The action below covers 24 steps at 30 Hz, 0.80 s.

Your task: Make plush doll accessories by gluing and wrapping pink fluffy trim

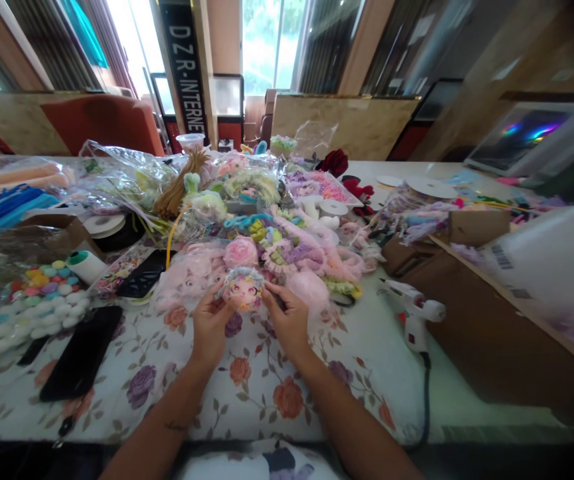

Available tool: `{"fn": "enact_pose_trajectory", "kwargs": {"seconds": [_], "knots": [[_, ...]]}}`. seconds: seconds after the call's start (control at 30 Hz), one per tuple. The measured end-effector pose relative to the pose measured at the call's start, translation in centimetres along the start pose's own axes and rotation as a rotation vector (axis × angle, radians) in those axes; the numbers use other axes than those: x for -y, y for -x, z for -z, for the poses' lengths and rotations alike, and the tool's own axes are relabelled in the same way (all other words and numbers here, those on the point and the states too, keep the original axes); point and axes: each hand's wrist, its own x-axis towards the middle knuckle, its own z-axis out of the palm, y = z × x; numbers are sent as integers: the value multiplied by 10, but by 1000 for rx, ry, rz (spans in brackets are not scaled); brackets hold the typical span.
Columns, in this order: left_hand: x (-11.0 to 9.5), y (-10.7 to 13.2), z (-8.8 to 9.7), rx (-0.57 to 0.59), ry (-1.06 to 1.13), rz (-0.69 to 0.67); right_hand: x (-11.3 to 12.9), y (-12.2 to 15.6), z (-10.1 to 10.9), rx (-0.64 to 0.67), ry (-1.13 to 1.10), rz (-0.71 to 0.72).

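Between my two hands is a small doll head (245, 291) with grey-blue hair, pink eyes and yellow and flowery trim, its face turned towards me. My left hand (211, 321) grips its left edge, thumb at the front. On the opposite edge, my right hand (287, 316) pinches it between thumb and fingers. Just behind lie a pink fluffy ball (241, 252) and, at the left, clear bags with pale pink doll faces (187, 283). A paler pink puff (311, 291) sits beside my right hand.
A white hot glue gun (413, 313) with a cord lies right, beside a cardboard box (497, 327). At left are a black phone (81, 353), coloured pompoms (49, 283) and a thread spool (87, 267). Yarn flowers and plastic bags (121, 170) heap across the back of the flowered tablecloth (251, 373).
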Motion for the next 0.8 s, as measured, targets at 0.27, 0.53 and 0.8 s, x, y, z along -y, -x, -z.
{"fn": "enact_pose_trajectory", "kwargs": {"seconds": [0.27, 0.53, 0.8], "knots": [[7, 2, 0, -82, -35, -49, -4, 9, -6, -35, -5, -41], [10, 1, 3, -133, -20, -61, -5, 19, -12, 138, 5, 123], [12, 6, -3, -174, -63, -84, -11, 25, -18, 84, -48, -34]]}}
